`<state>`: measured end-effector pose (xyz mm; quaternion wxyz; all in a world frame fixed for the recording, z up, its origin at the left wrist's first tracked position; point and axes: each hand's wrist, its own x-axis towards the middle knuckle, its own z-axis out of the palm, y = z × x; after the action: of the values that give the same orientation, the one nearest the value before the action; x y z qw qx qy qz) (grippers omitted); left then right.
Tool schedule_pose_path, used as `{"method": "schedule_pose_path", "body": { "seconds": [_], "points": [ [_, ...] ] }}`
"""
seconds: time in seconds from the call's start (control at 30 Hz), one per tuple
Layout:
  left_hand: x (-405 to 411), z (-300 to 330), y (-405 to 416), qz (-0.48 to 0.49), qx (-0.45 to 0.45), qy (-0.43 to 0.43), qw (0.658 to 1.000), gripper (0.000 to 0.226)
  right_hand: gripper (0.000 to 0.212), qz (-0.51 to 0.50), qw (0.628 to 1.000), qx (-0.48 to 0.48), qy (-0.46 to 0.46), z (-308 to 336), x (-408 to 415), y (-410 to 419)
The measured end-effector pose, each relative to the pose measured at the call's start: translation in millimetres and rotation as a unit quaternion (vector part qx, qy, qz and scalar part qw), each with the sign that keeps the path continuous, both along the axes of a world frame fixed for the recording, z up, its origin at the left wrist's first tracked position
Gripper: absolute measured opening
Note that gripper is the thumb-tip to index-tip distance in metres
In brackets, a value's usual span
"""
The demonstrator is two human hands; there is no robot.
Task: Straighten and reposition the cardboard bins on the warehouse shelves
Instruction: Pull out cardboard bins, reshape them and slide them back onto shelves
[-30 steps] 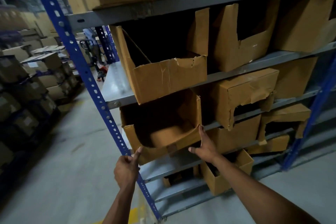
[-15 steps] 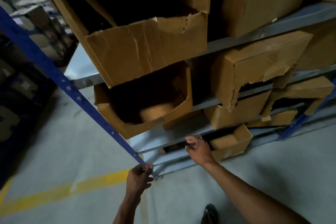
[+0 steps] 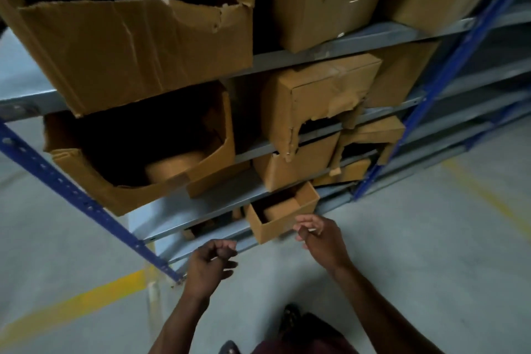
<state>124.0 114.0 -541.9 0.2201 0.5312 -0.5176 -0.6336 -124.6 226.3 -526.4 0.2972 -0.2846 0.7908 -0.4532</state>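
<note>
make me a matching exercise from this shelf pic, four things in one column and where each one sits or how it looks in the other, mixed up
Things:
1. small open bin
2. big bin with the torn front
3. shelf upright
4. floor line

Descriptions:
A. yellow, painted on the concrete
B. blue, with a row of holes
C. lowest shelf, sticking out just ahead of the right hand
D. top left, overhanging the shelf edge

Pairs: 1-C, 2-D, 3-B, 4-A

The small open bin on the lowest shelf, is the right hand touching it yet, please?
Cannot tell: in the head view the right hand overlaps the small open bin's front corner, with no visible contact or gap.
</note>
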Motion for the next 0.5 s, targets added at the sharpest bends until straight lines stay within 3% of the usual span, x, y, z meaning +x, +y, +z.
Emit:
{"method": "schedule_pose_path", "body": {
  "seconds": [0.2,0.37,0.5],
  "points": [
    [-63.3,18.5,-5.5,-0.009,-0.034,0.023,0.999,0.022,0.016,-0.035,0.999,-0.042,-0.005,24.0,-67.6,9.9],
    [-136.7,38.2,-12.7,0.034,-0.099,0.031,0.994,0.009,0.016,-0.029,0.995,-0.094,-0.027,21.7,-152.0,2.0],
    [-207.5,62.4,-20.1,0.091,-0.173,0.01,0.981,0.04,0.018,0.006,0.994,-0.108,-0.024,26.6,-237.1,-11.1]
  ]
}}
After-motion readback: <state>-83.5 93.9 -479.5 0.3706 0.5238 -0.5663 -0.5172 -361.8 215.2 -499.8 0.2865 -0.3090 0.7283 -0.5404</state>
